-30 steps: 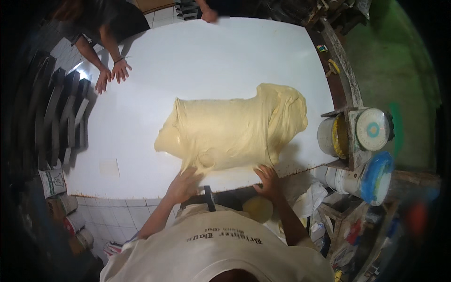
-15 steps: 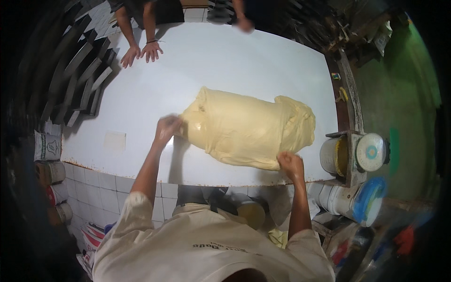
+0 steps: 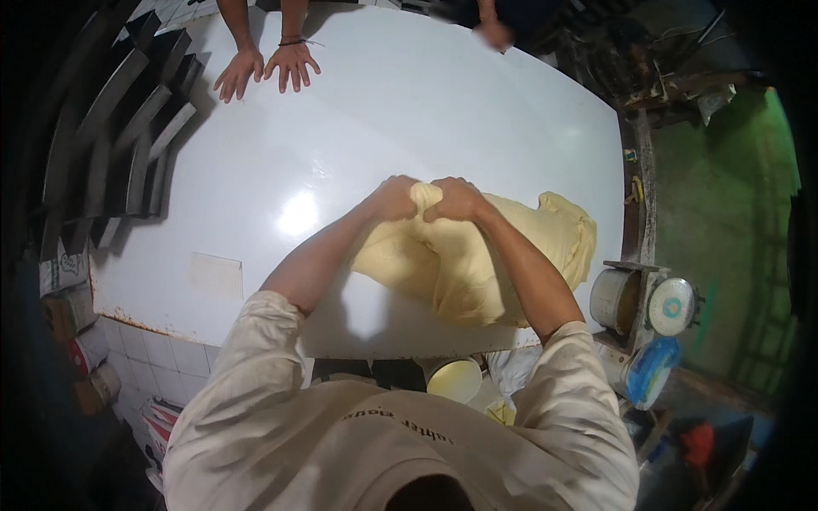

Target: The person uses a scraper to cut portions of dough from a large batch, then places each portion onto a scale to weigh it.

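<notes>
My left hand (image 3: pixel 397 198) and my right hand (image 3: pixel 450 198) are side by side over the upper left part of a large mass of pale yellow dough (image 3: pixel 464 264), each closed on a bunched fold that rises between them. The dough lies slack on the white worktable (image 3: pixel 196 162), its folded right end reaching toward the table's right side. Both forearms come in from the lower edge and hide part of the dough.
Another person's two spread hands (image 3: pixel 290 66) rest at the far left. A further blurred hand (image 3: pixel 496 32) is at the back edge. Dark metal pans (image 3: pixel 141 119) stack at left. A pot (image 3: pixel 610 298), a round scale (image 3: pixel 671 304) and a bucket (image 3: pixel 648 370) stand at right.
My hands have moved from the dough's near edge to its upper left and now pinch a raised fold together. The dough's outline is bunched there. The view has shifted.
</notes>
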`<control>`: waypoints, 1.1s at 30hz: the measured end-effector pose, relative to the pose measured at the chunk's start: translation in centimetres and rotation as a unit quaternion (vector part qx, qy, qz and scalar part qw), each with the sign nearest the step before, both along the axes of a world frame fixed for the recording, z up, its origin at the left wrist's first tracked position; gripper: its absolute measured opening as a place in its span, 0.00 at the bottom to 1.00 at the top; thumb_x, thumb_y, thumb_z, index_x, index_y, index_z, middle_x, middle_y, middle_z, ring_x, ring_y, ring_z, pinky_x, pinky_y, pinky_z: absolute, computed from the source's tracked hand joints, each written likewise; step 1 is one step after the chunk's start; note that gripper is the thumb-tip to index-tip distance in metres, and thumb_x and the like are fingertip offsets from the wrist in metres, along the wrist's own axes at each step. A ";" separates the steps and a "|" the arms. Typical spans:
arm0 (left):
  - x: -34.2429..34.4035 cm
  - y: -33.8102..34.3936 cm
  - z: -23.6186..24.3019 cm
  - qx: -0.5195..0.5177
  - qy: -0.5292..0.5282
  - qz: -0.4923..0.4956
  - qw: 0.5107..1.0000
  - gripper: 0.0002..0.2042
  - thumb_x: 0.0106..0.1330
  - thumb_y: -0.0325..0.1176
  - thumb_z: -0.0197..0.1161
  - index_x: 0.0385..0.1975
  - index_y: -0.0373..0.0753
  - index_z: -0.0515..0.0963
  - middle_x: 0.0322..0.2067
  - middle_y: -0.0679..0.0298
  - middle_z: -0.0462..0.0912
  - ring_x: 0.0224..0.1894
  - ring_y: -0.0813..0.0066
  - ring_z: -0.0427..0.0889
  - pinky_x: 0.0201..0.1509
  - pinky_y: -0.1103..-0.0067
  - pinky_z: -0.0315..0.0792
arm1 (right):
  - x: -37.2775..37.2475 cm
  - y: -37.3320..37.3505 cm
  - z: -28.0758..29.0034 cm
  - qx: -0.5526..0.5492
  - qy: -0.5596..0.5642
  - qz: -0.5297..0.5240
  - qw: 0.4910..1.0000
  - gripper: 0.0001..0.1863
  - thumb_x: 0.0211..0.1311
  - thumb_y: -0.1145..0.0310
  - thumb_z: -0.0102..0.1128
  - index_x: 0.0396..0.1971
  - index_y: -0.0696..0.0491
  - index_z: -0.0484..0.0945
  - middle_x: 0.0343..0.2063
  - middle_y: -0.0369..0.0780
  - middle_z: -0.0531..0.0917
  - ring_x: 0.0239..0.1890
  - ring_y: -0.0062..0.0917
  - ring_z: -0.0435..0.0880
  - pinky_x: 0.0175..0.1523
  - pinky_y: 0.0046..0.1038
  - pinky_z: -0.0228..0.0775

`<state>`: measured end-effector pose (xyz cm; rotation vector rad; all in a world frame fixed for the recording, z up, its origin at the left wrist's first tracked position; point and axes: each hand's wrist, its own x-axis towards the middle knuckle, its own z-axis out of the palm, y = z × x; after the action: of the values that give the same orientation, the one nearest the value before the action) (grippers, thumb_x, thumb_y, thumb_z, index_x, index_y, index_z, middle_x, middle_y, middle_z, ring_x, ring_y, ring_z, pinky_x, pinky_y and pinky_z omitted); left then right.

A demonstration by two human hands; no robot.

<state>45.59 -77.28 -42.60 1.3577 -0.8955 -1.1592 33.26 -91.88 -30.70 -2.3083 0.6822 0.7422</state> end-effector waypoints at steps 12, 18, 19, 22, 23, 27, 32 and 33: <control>-5.1 25.8 13.9 -0.016 -0.446 -0.029 0.895 0.20 0.49 0.30 0.77 0.44 0.45 0.83 0.54 0.61 0.83 0.59 0.54 0.79 0.63 0.62 0.73 | -14.7 20.7 9.9 -0.152 -0.336 0.003 0.930 0.14 0.51 0.68 0.68 0.41 0.47 0.87 0.41 0.39 0.87 0.41 0.34 0.85 0.52 0.41 0.71; -14.3 32.3 6.9 0.138 -0.557 -0.075 0.816 0.34 0.60 0.36 0.73 0.69 0.48 0.72 0.70 0.53 0.69 0.71 0.56 0.69 0.70 0.60 0.65 | -23.9 27.3 -3.3 -0.136 -0.232 0.091 0.959 0.46 0.65 0.49 0.62 0.78 0.47 0.53 0.76 0.38 0.61 0.79 0.33 0.54 0.81 0.47 0.42; -13.7 33.8 5.6 0.148 -0.555 -0.083 0.814 0.33 0.61 0.37 0.72 0.69 0.47 0.71 0.71 0.52 0.69 0.71 0.57 0.69 0.70 0.60 0.66 | -23.7 27.9 -3.3 -0.119 -0.254 0.061 0.958 0.44 0.61 0.55 0.66 0.76 0.51 0.58 0.77 0.39 0.59 0.79 0.35 0.55 0.80 0.47 0.43; -8.9 34.2 3.7 0.221 -0.193 0.059 0.954 0.27 0.68 0.44 0.68 0.64 0.39 0.75 0.61 0.53 0.78 0.61 0.62 0.77 0.63 0.64 0.71 | -23.0 26.9 -1.1 -0.102 -0.246 0.100 0.959 0.41 0.63 0.55 0.64 0.74 0.53 0.62 0.77 0.40 0.58 0.79 0.36 0.54 0.80 0.48 0.42; -7.6 32.6 4.2 0.227 -0.066 0.116 0.965 0.26 0.70 0.46 0.66 0.62 0.37 0.76 0.57 0.53 0.81 0.57 0.63 0.80 0.60 0.65 0.73 | -22.6 26.3 0.5 -0.112 -0.282 0.103 0.947 0.31 0.66 0.55 0.61 0.67 0.52 0.72 0.72 0.42 0.69 0.75 0.38 0.63 0.78 0.45 0.51; -13.8 17.4 13.4 -0.068 -0.299 0.277 0.911 0.21 0.72 0.34 0.61 0.64 0.38 0.74 0.65 0.52 0.73 0.69 0.56 0.69 0.73 0.62 0.62 | -22.4 20.1 8.6 -0.028 -0.292 -0.221 0.930 0.19 0.68 0.57 0.64 0.51 0.54 0.84 0.50 0.46 0.87 0.52 0.42 0.86 0.62 0.39 0.74; -18.4 11.5 10.2 0.028 -0.493 0.142 0.858 0.31 0.70 0.44 0.58 0.73 0.44 0.65 0.76 0.54 0.58 0.77 0.45 0.55 0.77 0.47 0.47 | -25.6 7.6 5.0 -0.457 -0.292 -0.243 0.804 0.29 0.70 0.54 0.59 0.68 0.47 0.72 0.72 0.41 0.69 0.76 0.38 0.61 0.77 0.60 0.36; -18.4 11.9 8.7 0.028 -0.510 0.146 0.847 0.34 0.67 0.46 0.59 0.74 0.45 0.65 0.77 0.55 0.58 0.78 0.47 0.54 0.77 0.45 0.46 | -27.0 6.8 3.1 -0.449 -0.270 -0.233 0.819 0.30 0.70 0.53 0.58 0.69 0.47 0.70 0.73 0.41 0.67 0.76 0.39 0.60 0.77 0.60 0.37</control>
<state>27.21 -65.41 -33.92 2.1102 -1.3098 -0.1407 6.24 -85.11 -27.65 -2.7361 1.4429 -0.6095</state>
